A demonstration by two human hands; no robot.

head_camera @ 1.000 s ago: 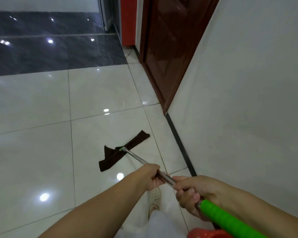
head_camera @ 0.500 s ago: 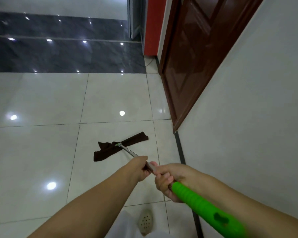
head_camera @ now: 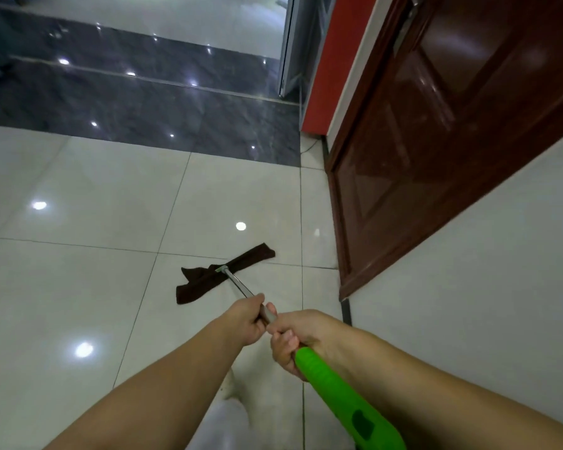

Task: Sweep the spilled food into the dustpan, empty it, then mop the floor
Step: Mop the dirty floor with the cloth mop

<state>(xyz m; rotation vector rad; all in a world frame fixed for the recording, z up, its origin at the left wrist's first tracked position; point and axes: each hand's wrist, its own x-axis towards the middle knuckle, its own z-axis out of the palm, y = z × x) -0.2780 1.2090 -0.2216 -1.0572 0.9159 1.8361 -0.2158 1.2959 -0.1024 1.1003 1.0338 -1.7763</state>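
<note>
A flat mop with a dark brown cloth head [head_camera: 221, 275] lies on the glossy white tile floor [head_camera: 78, 287], its left end folded over. A metal pole [head_camera: 239, 285] runs from the head back toward me and ends in a bright green handle [head_camera: 342, 397]. My left hand [head_camera: 246, 319] grips the metal pole. Just behind it, my right hand [head_camera: 298, 339] grips the pole where the green handle begins. No spilled food or dustpan shows in the head view.
A dark red wooden door [head_camera: 436, 131] and a white wall [head_camera: 485, 287] stand close on the right. A red panel [head_camera: 335, 60] rises beyond the door. A band of dark grey tiles [head_camera: 127, 102] crosses the floor ahead. White trousers [head_camera: 225, 423] show below my arms.
The mop head has slid farther away across the tile toward the door and the grey band. My view has swung left, and both hands keep their grip on the pole.
</note>
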